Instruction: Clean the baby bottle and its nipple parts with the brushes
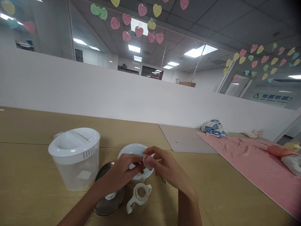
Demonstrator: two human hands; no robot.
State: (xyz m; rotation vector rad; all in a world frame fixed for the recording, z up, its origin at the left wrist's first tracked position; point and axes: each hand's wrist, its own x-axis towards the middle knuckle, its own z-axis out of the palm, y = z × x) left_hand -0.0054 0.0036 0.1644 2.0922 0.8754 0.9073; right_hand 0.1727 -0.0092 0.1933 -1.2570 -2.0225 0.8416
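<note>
Head view: the fingers of the left hand (122, 171) and right hand (166, 166) are closed on a small clear plastic cap (147, 162), its round mouth seemingly turned toward the left hand, above a white plate (131, 149). On the wooden table (28, 175) nearby sit a clear plastic pitcher (77, 177) with a white lid (74, 141), a round metal lid (109, 204) under the left wrist, and a white plastic handle ring (138, 196). A green sign (272, 97) on the far glass is too blurred to read, and a pink towel (244, 160) edges the table well right of the right hand.
</note>
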